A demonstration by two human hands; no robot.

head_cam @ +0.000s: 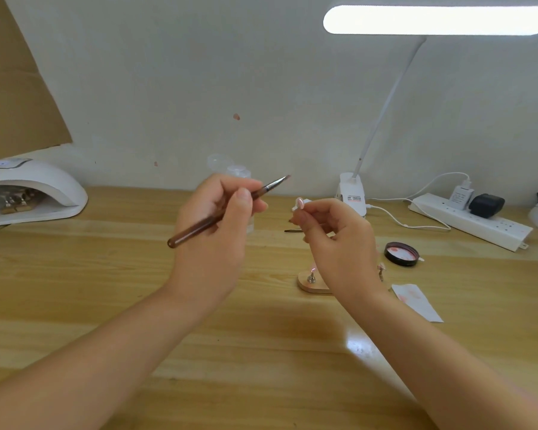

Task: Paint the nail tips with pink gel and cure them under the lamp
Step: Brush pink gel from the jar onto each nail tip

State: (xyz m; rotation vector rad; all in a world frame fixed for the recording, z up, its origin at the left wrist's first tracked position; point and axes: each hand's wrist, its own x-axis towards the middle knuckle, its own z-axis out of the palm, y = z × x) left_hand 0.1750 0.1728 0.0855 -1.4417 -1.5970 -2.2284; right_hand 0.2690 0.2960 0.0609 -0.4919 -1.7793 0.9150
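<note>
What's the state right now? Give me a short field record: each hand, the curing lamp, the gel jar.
left hand: grips the brush, bristles up and to the right
right hand: pinches a holder with a pink nail tip
brush to tip: apart, not touching
curing lamp: far left on the table, holders inside
gel jar: open, right of the right hand

Left hand [213,225] gripping brush [221,214], right hand [339,240] pinching nail tip [300,202] above wooden table [106,290].
</note>
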